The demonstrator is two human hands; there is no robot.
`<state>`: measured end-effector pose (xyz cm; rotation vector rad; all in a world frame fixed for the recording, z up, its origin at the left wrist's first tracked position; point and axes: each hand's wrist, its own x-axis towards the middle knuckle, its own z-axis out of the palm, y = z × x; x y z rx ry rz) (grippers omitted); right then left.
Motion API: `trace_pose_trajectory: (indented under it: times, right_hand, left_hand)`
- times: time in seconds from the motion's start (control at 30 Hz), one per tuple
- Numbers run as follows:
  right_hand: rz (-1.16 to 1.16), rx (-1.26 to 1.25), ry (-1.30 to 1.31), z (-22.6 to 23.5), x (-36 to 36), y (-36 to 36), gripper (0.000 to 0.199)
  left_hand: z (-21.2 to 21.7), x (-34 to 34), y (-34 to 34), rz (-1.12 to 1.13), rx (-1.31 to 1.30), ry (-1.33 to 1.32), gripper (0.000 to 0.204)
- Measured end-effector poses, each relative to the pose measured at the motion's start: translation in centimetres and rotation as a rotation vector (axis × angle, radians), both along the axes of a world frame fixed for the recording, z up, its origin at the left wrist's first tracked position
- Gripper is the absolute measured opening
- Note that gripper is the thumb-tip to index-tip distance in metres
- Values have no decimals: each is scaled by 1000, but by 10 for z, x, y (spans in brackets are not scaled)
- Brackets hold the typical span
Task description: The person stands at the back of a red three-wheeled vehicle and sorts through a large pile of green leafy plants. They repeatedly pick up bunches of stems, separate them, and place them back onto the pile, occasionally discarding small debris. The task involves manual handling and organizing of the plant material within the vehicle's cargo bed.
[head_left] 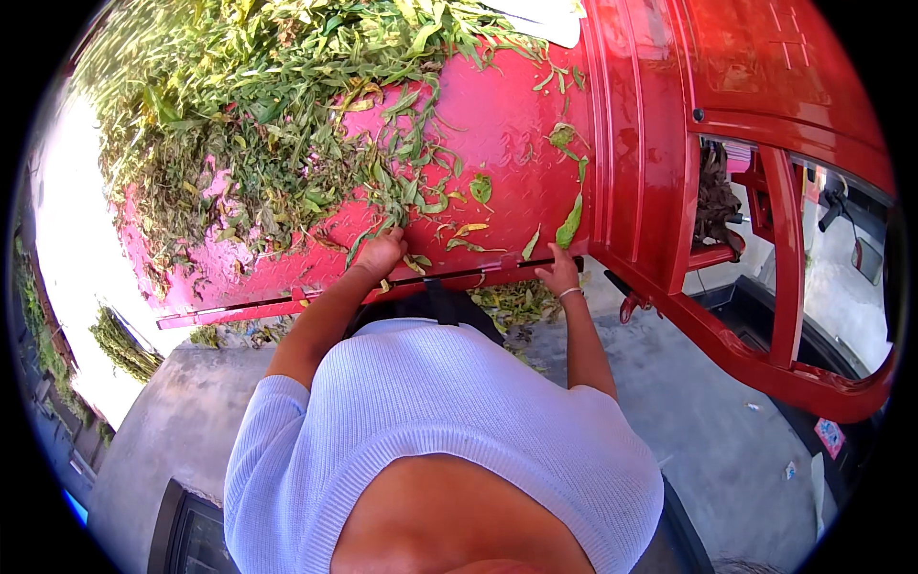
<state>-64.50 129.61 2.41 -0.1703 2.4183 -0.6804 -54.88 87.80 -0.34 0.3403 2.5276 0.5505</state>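
My left hand point(382, 252) is closed at the near edge of a red truck bed point(507, 124), around the lower end of some leafy green stems point(392, 196). Its fingertips are partly hidden. Farther right, my right hand point(557, 274) reaches over the bed's rim with its fingers apart. Its fingertips are beside the lower tip of a long green leaf point(569, 222); a firm grip on it does not show. A thin band circles the right wrist. Left of and beyond my hands, a thick pile of cut leafy plants point(249, 143) covers much of the bed.
A red cab point(641, 143) with open window frames stands on the right. Loose leaves point(481, 188) are scattered over the bed, and more fallen leaves point(521, 304) lie below its edge. Grey concrete floor point(688, 383) surrounds me. A bundle of plants point(124, 344) lies at left.
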Motion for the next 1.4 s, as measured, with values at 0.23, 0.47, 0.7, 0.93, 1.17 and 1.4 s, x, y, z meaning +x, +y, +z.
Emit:
trace_pose_trajectory:
  times: [0.23,0.47,0.7,0.93,1.17,1.4]
  right_hand:
    - [9,446,349,10,-223,-110,70]
    - [108,-60,363,-9,-122,-111,15]
    - [-385,412,361,3,-35,-13,92]
    - [-205,269,357,-24,-16,-171,103]
    - [389,137,251,24,29,-321,78]
    - [43,-385,468,-31,-11,-318,28]
  left_hand:
    - [35,-11,-33,514,127,110,28]
    - [35,15,-34,909,111,206,55]
    - [33,27,-23,1150,-118,57,85]
    - [17,-3,-5,1036,130,-40,75]
    - [20,-6,0,764,419,-35,55]
    - [62,83,-63,1009,337,181,40]
